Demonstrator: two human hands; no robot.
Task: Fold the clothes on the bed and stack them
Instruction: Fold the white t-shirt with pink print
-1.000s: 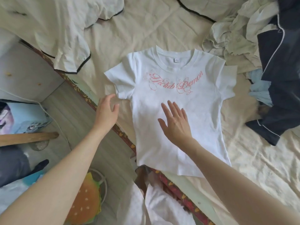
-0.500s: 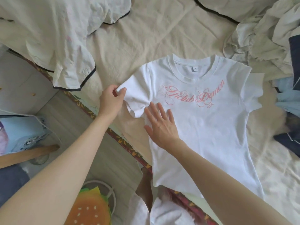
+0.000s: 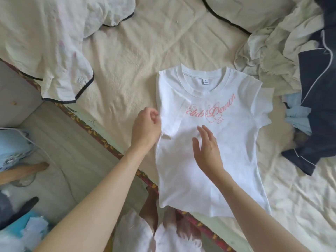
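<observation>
the white t-shirt [image 3: 209,142] lies face up near the edge of the bed [image 3: 136,57], its left sleeve folded in over the chest so the side makes a straight line. the left hand [image 3: 146,129] rests at that fold, fingers curled together on the cloth edge, likely to hold it. the right hand [image 3: 207,150] hovers over the middle, fingers straight and apart, ready to smooth

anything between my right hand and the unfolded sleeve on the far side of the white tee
Nothing visible. The right hand is over the white T-shirt, and only flat shirt front lies between it and the right sleeve. The clothes pile sits beyond that sleeve.
</observation>
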